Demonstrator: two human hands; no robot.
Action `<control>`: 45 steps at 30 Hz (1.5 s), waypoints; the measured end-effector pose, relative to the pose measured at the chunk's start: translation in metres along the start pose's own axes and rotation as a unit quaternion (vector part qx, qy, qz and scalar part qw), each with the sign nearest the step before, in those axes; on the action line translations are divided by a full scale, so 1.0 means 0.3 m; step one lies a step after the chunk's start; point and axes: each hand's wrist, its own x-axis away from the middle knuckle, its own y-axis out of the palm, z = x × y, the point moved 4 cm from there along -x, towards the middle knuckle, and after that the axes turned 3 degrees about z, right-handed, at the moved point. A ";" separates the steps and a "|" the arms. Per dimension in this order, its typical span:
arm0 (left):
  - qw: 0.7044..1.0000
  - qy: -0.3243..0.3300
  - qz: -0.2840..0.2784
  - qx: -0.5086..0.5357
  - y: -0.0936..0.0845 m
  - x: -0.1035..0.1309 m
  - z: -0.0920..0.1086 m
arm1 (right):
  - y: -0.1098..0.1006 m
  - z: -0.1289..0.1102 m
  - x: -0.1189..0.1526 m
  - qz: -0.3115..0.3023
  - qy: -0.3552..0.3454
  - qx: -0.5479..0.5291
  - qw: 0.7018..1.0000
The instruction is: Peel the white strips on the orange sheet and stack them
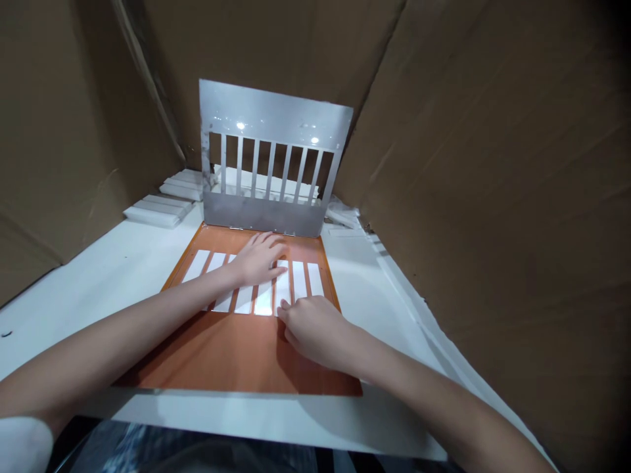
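An orange board (pixel 221 355) lies on the white table, with a row of several white strips (pixel 224 301) across it. My left hand (pixel 260 257) rests over the middle of the row, palm down with its fingers apart, near the upper ends of the strips. Beside the lower end of one middle strip is my right hand (pixel 313 328), its fingers curled and thumb and index close together at the strip's edge; whether they grip it is hidden. A grey slotted metal frame (pixel 266 213) stands tilted up along the board's far edge.
Stacks of white strips (pixel 160 210) lie at the back left of the white table (pixel 394 309). More white pieces (pixel 344 213) are at the back right and behind the frame. Brown cardboard walls (pixel 468 164) enclose the table's back and sides.
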 end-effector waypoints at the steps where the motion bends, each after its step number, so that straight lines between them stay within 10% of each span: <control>1: 1.000 0.008 0.006 0.012 -0.007 -0.001 0.016 | 0.002 0.000 -0.001 0.005 -0.003 0.001 1.000; 18: 0.994 0.090 0.001 0.065 0.012 0.032 0.116 | 0.003 0.016 -0.004 0.057 0.007 -0.036 0.998; 23: 0.994 0.089 0.002 0.063 0.015 0.030 0.118 | -0.028 0.183 -0.056 0.147 0.044 -0.205 0.967; 29: 0.995 0.075 0.010 0.064 0.023 0.040 0.123 | 0.036 0.451 -0.184 0.277 0.176 -0.160 0.931; 45: 0.997 0.040 -0.002 0.059 0.032 0.052 0.137 | 0.118 0.495 -0.264 0.312 0.124 -0.232 0.913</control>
